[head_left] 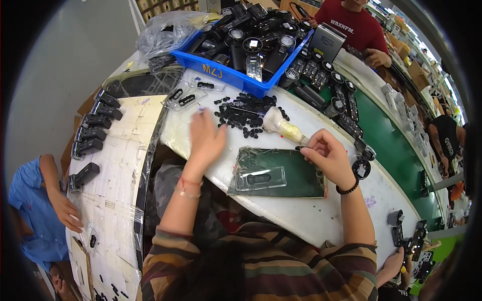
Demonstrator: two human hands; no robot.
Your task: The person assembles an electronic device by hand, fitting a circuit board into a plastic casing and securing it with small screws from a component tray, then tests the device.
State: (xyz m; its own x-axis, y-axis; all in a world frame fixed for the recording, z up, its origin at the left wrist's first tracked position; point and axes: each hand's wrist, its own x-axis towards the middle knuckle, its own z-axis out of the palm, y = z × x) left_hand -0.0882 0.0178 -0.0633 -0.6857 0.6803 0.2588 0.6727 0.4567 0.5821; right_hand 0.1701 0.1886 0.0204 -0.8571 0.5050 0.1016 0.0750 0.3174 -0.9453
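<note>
My left hand (206,138) reaches over the white table, just below some clear plastic holders (189,100) with black oval parts in them. Its thumb stands apart from the fingers, and nothing shows in it. My right hand (329,156) pinches a small black piece (303,148) between thumb and fingertips, over the far right corner of a green mat (301,183). On that mat lies a clear plastic holder (260,178) with an oval recess. Between my hands are a pile of small black parts (242,116) and a screwdriver-like tool (282,125) with a tape-wrapped handle.
A blue bin (226,78) heaped with black devices stands at the back, beside a clear plastic bag (168,35). More devices line the green belt (386,135) at right. Several black devices (93,133) stand on the left table. Co-workers are at left, back right and lower right.
</note>
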